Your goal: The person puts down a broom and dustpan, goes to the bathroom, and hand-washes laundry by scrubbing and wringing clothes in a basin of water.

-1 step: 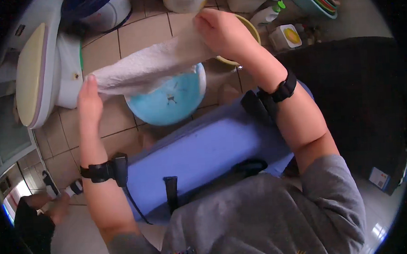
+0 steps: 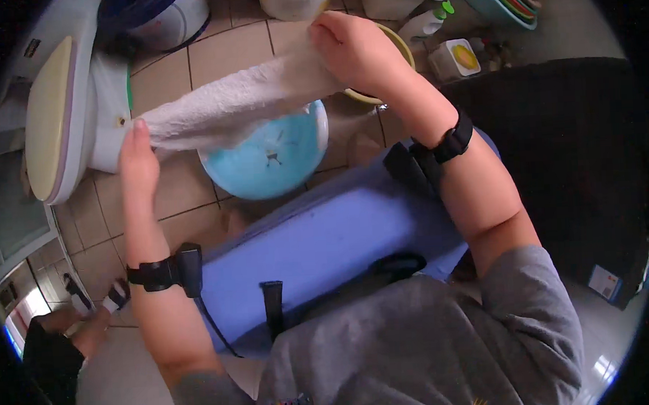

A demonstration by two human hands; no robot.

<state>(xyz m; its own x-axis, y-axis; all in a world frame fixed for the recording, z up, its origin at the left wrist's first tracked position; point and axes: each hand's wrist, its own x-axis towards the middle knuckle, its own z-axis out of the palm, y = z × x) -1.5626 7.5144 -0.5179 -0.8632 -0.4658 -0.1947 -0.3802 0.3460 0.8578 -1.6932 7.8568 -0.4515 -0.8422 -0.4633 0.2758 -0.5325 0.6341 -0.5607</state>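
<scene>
Pale grey, wrinkled cloth (image 2: 237, 103), slung lengthwise between the two hands; on my remote feed it lies above the light-blue basin (image 2: 265, 169) and hides part of the basin's far side. I cannot tell whether its lower edge touches the basin.

Left hand (image 2: 140, 167): fingers close together, their tips at the cloth's near-left end, apparently pinching it; I cannot make out the thumb's exact place. Right hand (image 2: 354, 49): fingers curled into a fist, gathering the far-right end; how tightly, I cannot tell. It sits higher in view, just beside the yellow-rimmed basin (image 2: 405, 47), so the cloth slopes up from left to right.

Change against the preceding frame: the left hand has shifted slightly outward, to the left, and the cloth's left end has gone with it. The right hand stays almost put. I read this as the span between the hands lengthening a little, the cloth likely a touch tauter, with both ends kept in hand.

Surroundings: blue-violet fabric (image 2: 319, 239) spreads across the wearer's lap, clear of the hands. Basin stands on the tiled floor (image 2: 183, 198). At lower left, a second person's feet have also shifted slightly; that person is well apart from the cloth.
</scene>
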